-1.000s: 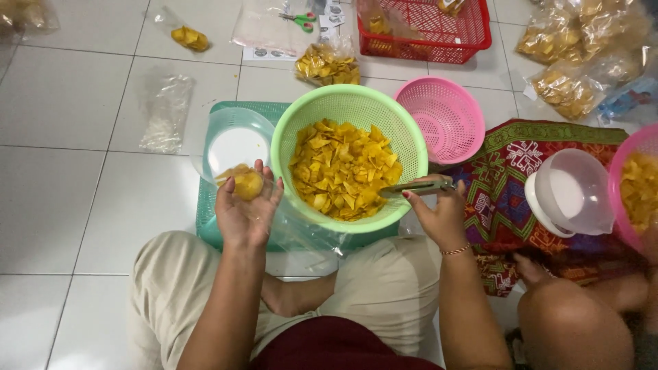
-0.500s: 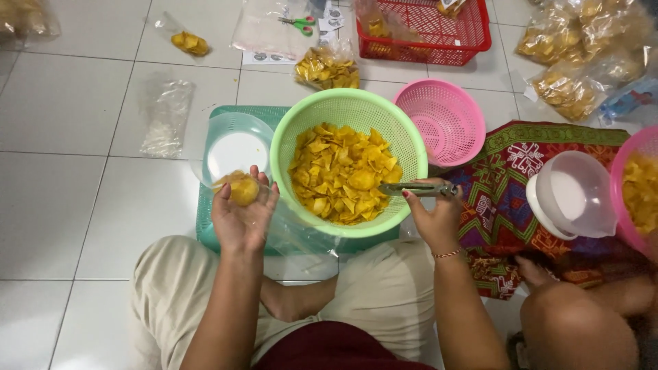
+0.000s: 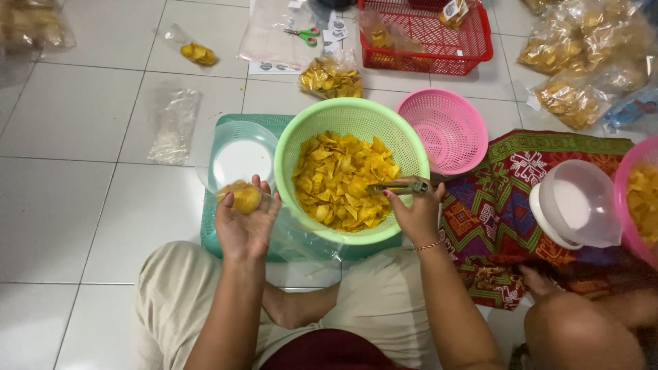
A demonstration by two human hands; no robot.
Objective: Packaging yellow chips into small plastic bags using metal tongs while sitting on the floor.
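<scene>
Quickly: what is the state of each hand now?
Left hand: closed around a clear bag of yellow chips.
Right hand: closed on metal tongs.

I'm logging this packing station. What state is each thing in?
Green basket: upright, about half full of chips.
Pink basket: empty.
Red crate: holds packets.
Left hand: cupping chips.
Right hand: gripping tongs.
Scissors: lying unused.
</scene>
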